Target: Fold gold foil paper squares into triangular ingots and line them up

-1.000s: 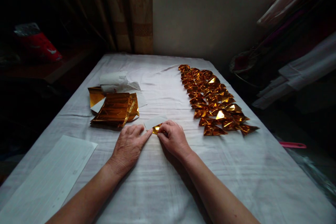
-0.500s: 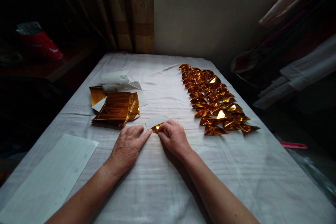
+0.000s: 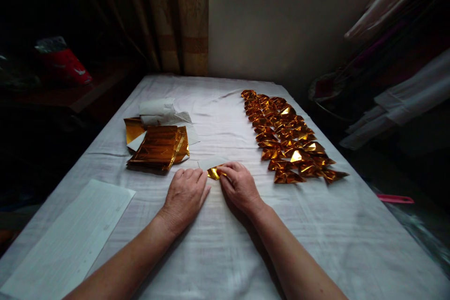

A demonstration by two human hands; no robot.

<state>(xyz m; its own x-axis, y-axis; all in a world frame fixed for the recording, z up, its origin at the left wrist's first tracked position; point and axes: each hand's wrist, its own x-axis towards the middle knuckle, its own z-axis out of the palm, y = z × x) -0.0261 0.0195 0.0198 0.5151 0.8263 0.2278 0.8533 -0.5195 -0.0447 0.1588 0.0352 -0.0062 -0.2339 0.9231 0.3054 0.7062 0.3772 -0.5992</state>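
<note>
Left hand [image 3: 185, 195] slid closer to gold foil piece [image 3: 213, 173]; right hand [image 3: 240, 186] pins it.

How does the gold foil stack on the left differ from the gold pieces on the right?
The foil stack lies as large, mostly flat sheets piled together with white paper; the folded pieces are small, creased shapes laid out in rows. The stack is one heap; the pieces are many. Both are shiny gold on the white cloth.

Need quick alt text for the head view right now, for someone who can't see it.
Two bare hands, left hand and right hand, press a small gold foil sheet flat on a white-clothed table. Rows of folded gold pieces lie to the right, a stack of gold foil sheets to the left.
</note>
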